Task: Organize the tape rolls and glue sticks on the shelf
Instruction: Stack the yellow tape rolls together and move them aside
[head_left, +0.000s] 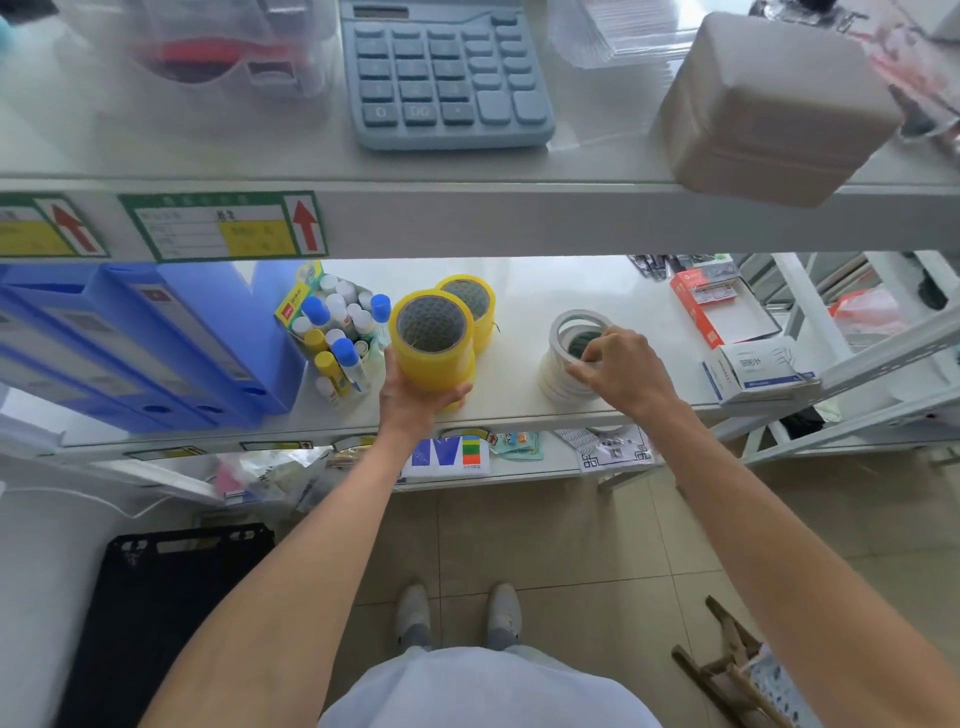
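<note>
On the white middle shelf of a metal rack, the landmark is a tall stack of yellow tape rolls standing upright near the front edge. The left hand wraps this stack low down from the front, fingers curled around its base, a closed grip on the rolls. Just behind the stack and touching it, a second, shorter stack of yellow tape rolls stands upright. To the left of the stack, a green and yellow cardboard box holds upright glue sticks with white, blue and yellow caps, the nearest ones just beside the left hand. Further left stand blue plastic file boxes. To the right of the yellow stack, apart from it, sits a stack of narrow white tape rolls. The right hand rests on this stack's near right side, fingertips pinched at the top roll's rim; how firmly it holds cannot be told. Further right lie a red and white open box and a white and blue carton.
</note>
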